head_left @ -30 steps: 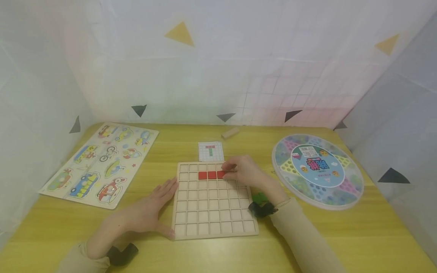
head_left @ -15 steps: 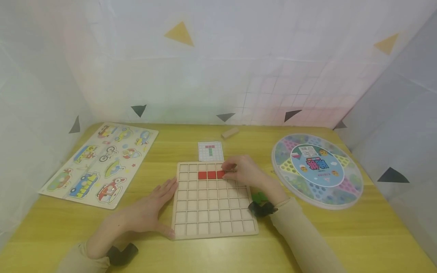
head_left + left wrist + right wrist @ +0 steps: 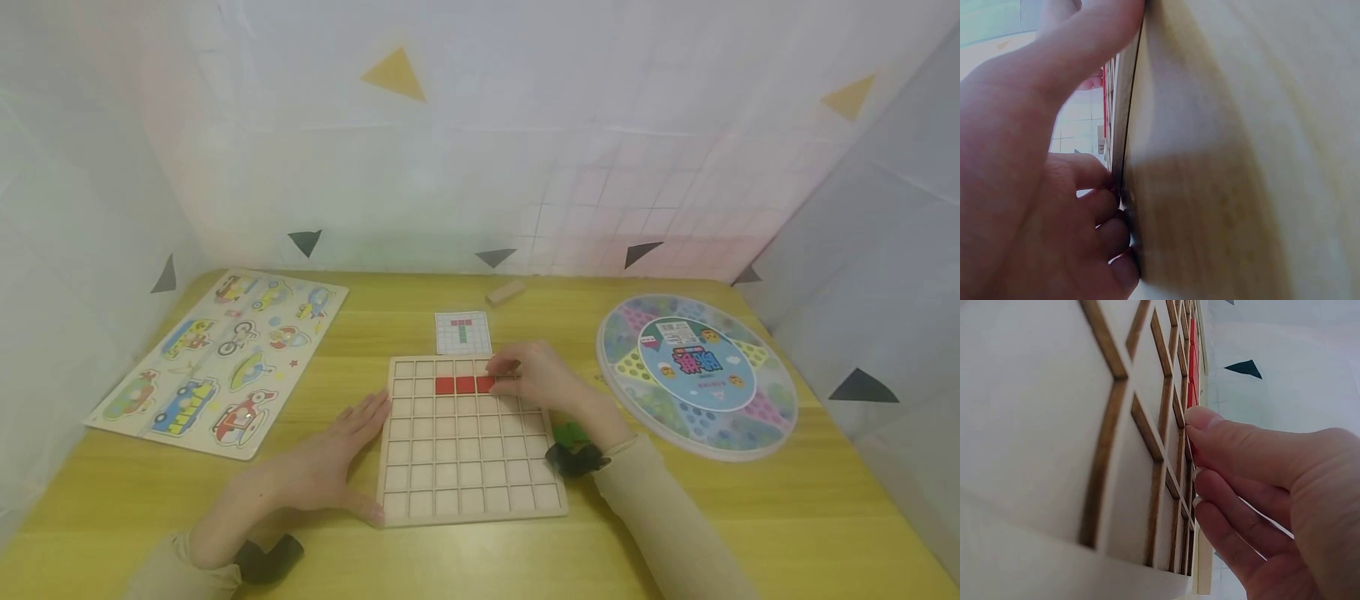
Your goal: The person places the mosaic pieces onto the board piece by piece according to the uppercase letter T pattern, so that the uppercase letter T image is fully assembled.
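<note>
A wooden grid board [image 3: 471,454] lies flat in the middle of the table. Three red square tiles [image 3: 465,385] show in a row in its second row from the far side. My right hand [image 3: 543,379] is over the row's right end, thumb and index finger pinching a red tile [image 3: 1194,447] in its cell; the fingertips partly hide it. Along the board's left edge rests my left hand [image 3: 322,462], fingers straight and thumb by the near corner. Beyond the board, a small card [image 3: 462,333] bears a red and green T pattern.
Green pieces [image 3: 570,433] lie right of the board, partly hidden by the right wrist. A small wooden block [image 3: 506,292] sits at the back. A vehicle puzzle board [image 3: 225,358] is at left, a round star-patterned game box [image 3: 697,375] at right.
</note>
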{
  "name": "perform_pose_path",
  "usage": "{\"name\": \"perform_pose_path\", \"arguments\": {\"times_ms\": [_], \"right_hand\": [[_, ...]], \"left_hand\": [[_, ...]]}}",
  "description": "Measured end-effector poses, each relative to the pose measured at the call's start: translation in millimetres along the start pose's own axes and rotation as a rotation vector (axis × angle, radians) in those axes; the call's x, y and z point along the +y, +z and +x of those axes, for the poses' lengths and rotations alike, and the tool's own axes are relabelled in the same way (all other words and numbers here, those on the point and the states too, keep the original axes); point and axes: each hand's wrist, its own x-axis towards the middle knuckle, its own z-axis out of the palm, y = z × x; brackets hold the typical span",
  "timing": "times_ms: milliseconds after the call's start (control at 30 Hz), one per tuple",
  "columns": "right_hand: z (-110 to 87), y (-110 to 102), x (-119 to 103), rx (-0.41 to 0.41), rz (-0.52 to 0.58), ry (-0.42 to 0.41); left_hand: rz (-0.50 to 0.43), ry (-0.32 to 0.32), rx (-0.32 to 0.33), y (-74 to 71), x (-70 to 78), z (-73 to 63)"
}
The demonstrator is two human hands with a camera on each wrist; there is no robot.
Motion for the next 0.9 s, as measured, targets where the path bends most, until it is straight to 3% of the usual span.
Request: {"name": "perform_pose_path", "arguments": {"times_ms": [533, 733, 900], "right_hand": [[-1.0, -5.7, -2.0, -0.014, 0.025, 0.020], [-15.0, -30.2, -8.7, 0.031, 0.037, -0.024], [-35.6, -41.4, 2.1, 0.023, -0.019, -0.065]], "left_hand": [[0.004, 0.001, 0.000, -0.4, -0.4, -0.9], [0.014, 0.004, 0.002, -0.7, -0.3, -0.8], [0.004, 0.008, 0.004, 0.8, -0.7, -0.3]]}}
